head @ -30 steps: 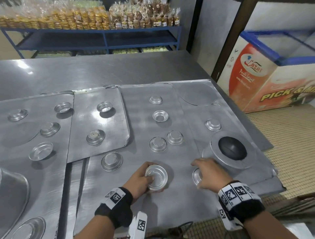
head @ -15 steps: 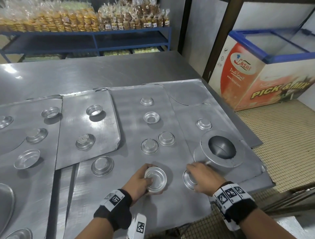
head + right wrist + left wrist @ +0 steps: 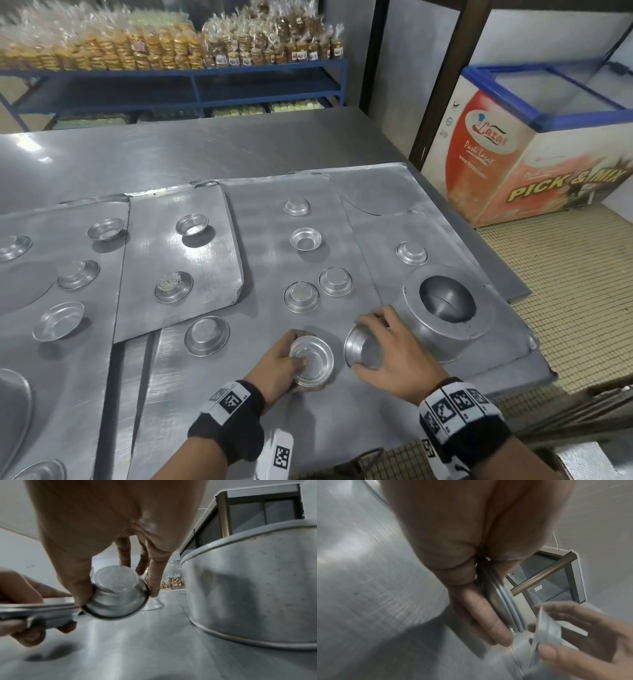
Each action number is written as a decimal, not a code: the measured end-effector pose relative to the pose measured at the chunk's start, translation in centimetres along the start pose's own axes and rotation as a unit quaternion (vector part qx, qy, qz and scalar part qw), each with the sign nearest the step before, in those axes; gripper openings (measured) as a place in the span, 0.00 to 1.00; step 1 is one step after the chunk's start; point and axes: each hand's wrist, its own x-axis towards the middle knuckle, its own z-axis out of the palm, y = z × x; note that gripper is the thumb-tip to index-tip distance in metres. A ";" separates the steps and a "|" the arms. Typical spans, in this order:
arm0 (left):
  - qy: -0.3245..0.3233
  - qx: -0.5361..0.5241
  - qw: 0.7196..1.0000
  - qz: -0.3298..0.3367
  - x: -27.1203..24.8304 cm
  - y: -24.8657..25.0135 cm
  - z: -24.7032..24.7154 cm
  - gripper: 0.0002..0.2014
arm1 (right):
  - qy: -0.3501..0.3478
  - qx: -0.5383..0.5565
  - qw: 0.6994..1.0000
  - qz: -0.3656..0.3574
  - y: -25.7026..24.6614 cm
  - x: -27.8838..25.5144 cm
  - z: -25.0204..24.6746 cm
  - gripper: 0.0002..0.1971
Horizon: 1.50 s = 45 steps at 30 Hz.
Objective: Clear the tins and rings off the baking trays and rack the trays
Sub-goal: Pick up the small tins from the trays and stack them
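Observation:
My left hand [image 3: 289,359] grips a small stack of nested tins [image 3: 313,359] just above the near baking tray [image 3: 212,411]; the left wrist view shows the stack's rims [image 3: 503,605] edge-on between thumb and fingers. My right hand [image 3: 383,346] pinches one small tin [image 3: 363,347] by its rim, lifted and tilted toward the stack; in the right wrist view that tin [image 3: 116,595] is held base-up. Several more small tins, such as one upside down [image 3: 335,281], lie scattered over the overlapping trays. A large ring mould [image 3: 447,308] stands just right of my right hand.
Overlapping trays cover the steel table [image 3: 171,154]. The near tray overhangs the table's front edge. A blue shelf rack [image 3: 191,89] of bagged biscuits stands behind. A chest freezer [image 3: 534,144] stands on the tiled floor to the right.
My right hand has taken the small tin off the tray, lifted it and tilted it toward the left hand's stack. The left hand stays where it was with its tins.

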 end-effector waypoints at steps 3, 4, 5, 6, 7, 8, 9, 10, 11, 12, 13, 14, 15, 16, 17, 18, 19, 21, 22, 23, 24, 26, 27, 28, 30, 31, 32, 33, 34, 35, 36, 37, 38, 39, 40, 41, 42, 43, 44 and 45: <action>0.012 0.002 1.000 0.003 -0.3 0.4 0.1 0.16 | 0.065 0.036 0.997 -0.024 -1.5 0.5 0.4 0.29; 0.017 -0.002 1.000 0.004 -0.5 0.5 0.1 0.13 | 0.078 0.053 0.995 -0.029 -1.8 0.7 0.7 0.30; 0.021 -0.011 1.000 0.001 -0.6 0.6 0.2 0.10 | 0.088 0.070 0.993 -0.031 -2.2 0.8 1.2 0.31; 0.025 -0.023 0.999 -0.003 -0.8 0.8 0.2 0.09 | 0.094 0.090 0.991 -0.030 -2.4 0.9 1.7 0.31; 0.028 -0.034 0.999 -0.006 -1.1 1.0 0.2 0.11 | 0.097 0.108 0.989 -0.027 -2.6 1.0 2.1 0.32; 0.028 -0.043 0.999 -0.005 -1.2 1.0 0.1 0.13 | 0.100 0.120 0.987 -0.024 -2.9 1.0 2.6 0.32; 0.026 -0.048 0.999 0.000 -1.3 1.0 0.0 0.15 | 0.101 0.128 0.986 -0.023 -3.1 1.1 3.0 0.33; 0.026 -0.049 0.998 0.006 -1.5 1.0 -0.1 0.17 | 0.101 0.137 0.985 -0.023 -3.4 1.1 3.4 0.33; 0.025 -0.047 0.999 0.012 -1.6 1.1 -0.2 0.17 | 0.098 0.149 0.984 -0.023 -3.7 1.2 3.7 0.33; 0.023 -0.043 0.999 0.015 -1.6 1.0 -0.4 0.16 | 0.093 0.164 0.982 -0.023 -4.1 1.3 4.1 0.32; 0.022 -0.038 0.999 0.018 -1.5 1.0 -0.6 0.15 | 0.086 0.174 0.981 -0.023 -4.3 1.3 4.5 0.32; 0.024 -0.033 0.999 0.021 -1.5 0.9 -0.8 0.13 | 0.080 0.178 0.981 -0.022 -4.5 1.4 5.0 0.31; 0.027 -0.028 0.999 0.023 -1.5 0.9 -1.1 0.11 | 0.073 0.177 0.981 -0.018 -4.7 1.4 5.4 0.31; 0.032 -0.020 0.999 0.025 -1.5 1.0 -1.3 0.11 | 0.064 0.178 0.982 -0.014 -4.7 1.5 5.7 0.32; 0.039 -0.008 0.999 0.028 -1.5 1.0 -1.6 0.13 | 0.055 0.179 0.982 -0.013 -4.7 1.6 6.0 0.31; 0.044 0.004 0.998 0.033 -1.6 1.0 -2.0 0.14 | 0.044 0.180 0.982 -0.016 -4.8 1.8 6.2 0.30; 0.044 0.015 0.998 0.039 -1.7 1.0 -2.2 0.16 | 0.034 0.182 0.983 -0.018 -4.8 1.9 6.3 0.29; 0.045 0.022 0.998 0.045 -2.1 1.0 -2.6 0.17 | 0.012 0.186 0.982 -0.028 -5.2 2.1 6.4 0.28; 0.048 0.022 0.998 0.045 -2.2 1.1 -2.8 0.17 | -0.001 0.187 0.982 -0.034 -5.3 2.2 6.4 0.28; 0.051 0.023 0.997 0.049 -2.4 1.2 -2.9 0.18 | -0.017 0.185 0.982 -0.037 -5.5 2.4 6.5 0.30; 0.054 0.022 0.997 0.053 -2.6 1.2 -3.1 0.19 | -0.035 0.185 0.981 -0.038 -5.5 2.6 6.5 0.29; 0.062 0.020 0.997 0.051 -2.7 1.1 -3.6 0.20 | -0.071 0.183 0.980 -0.039 -5.3 3.1 6.6 0.26; 0.067 0.022 0.996 0.051 -2.8 1.0 -3.9 0.19 | -0.088 0.179 0.979 -0.040 -5.1 3.6 6.6 0.25; 0.074 0.026 0.996 0.051 -2.9 0.8 -4.3 0.19 | -0.103 0.169 0.979 -0.043 -4.8 4.0 6.7 0.24; 0.083 0.029 0.995 0.050 -3.2 0.5 -4.9 0.18 | -0.139 0.143 0.979 -0.047 -4.4 5.1 6.7 0.24; 0.089 0.033 0.994 0.051 -3.3 0.4 -5.1 0.18 | -0.157 0.136 0.977 -0.046 -4.3 5.6 6.7 0.25; 0.097 0.040 0.993 0.052 -3.5 0.4 -5.3 0.17 | -0.170 0.138 0.975 -0.044 -4.2 6.2 6.5 0.26; 0.103 0.045 0.992 0.054 -3.6 0.4 -5.6 0.17 | -0.177 0.131 0.975 -0.041 -4.2 6.9 6.4 0.27; 0.107 0.045 0.992 0.055 -3.7 0.5 -5.8 0.18 | -0.174 0.112 0.978 -0.040 -4.2 7.7 6.1 0.27; 0.111 0.042 0.991 0.055 -3.8 0.5 -6.0 0.18 | -0.165 0.073 0.983 -0.037 -4.2 8.5 5.9 0.26; 0.115 0.042 0.991 0.055 -3.9 0.6 -6.1 0.18 | -0.151 0.026 0.988 -0.035 -4.2 9.5 5.6 0.26; 0.120 0.043 0.990 0.058 -4.0 0.6 -6.3 0.18 | -0.132 -0.016 0.991 -0.035 -4.3 10.5 5.4 0.26; 0.126 0.045 0.989 0.059 -4.2 0.6 -6.5 0.18 | -0.116 -0.042 0.992 -0.034 -4.2 11.5 5.4 0.27; 0.131 0.044 0.989 0.058 -4.5 0.7 -6.6 0.18 | -0.102 -0.061 0.992 -0.036 -4.2 12.4 5.4 0.27; 0.135 0.043 0.988 0.055 -4.6 0.7 -6.8 0.19 | -0.091 -0.080 0.992 -0.039 -4.1 13.2 5.6 0.29; 0.139 0.042 0.988 0.052 -4.8 0.5 -7.0 0.19 | -0.088 -0.106 0.990 -0.039 -3.9 14.0 5.9 0.31; 0.142 0.040 0.988 0.050 -5.0 0.5 -7.2 0.19 | -0.093 -0.136 0.986 -0.035 -3.8 14.6 6.2 0.33; 0.148 0.041 0.987 0.052 -5.3 0.4 -7.5 0.19 | -0.103 -0.166 0.980 -0.025 -3.7 15.3 6.5 0.35; 0.156 0.041 0.985 0.055 -5.5 0.3 -7.8 0.19 | -0.115 -0.190 0.975 -0.011 -3.6 15.8 6.8 0.36; 0.161 0.041 0.984 0.060 -5.7 0.1 -8.1 0.19 | -0.126 -0.204 0.971 0.005 -3.6 16.3 7.0 0.37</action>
